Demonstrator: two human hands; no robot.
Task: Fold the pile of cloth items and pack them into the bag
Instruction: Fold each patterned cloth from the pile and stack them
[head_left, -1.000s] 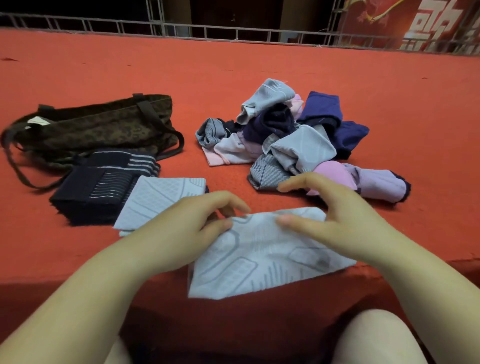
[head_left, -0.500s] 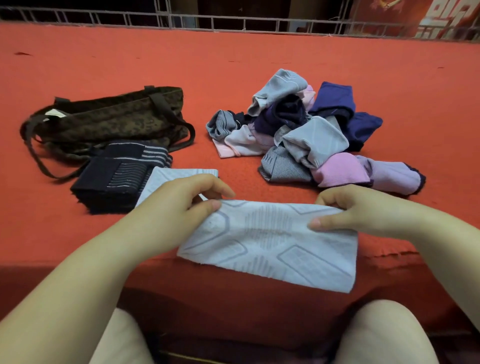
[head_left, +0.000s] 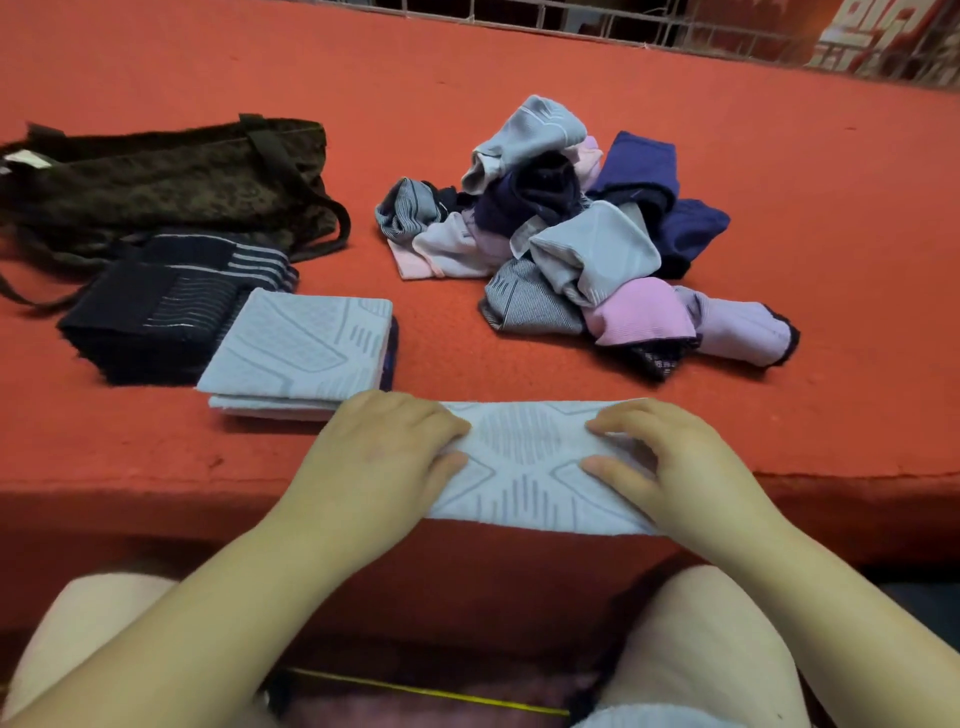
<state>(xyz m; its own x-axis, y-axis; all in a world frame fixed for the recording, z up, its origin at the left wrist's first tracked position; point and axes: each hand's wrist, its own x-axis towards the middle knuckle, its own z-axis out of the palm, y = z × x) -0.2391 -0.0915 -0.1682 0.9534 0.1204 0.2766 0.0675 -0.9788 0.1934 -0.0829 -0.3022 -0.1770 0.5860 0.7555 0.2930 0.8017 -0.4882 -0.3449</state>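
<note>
I have both hands on the pale cloth (head_left: 530, 467), which lies folded into a strip at the near edge of the red tabletop (head_left: 779, 405). My left hand (head_left: 384, 467) pinches its left end between thumb and curled fingers; my right hand (head_left: 670, 462) grips the right end the same way. Just left of the cloth sits a folded pale stack (head_left: 301, 353), with a dark folded stack (head_left: 150, 312) touching it. Beyond those lies the bag (head_left: 166, 182). Past the cloth, apart from it, is the loose pile (head_left: 576, 239).
</note>
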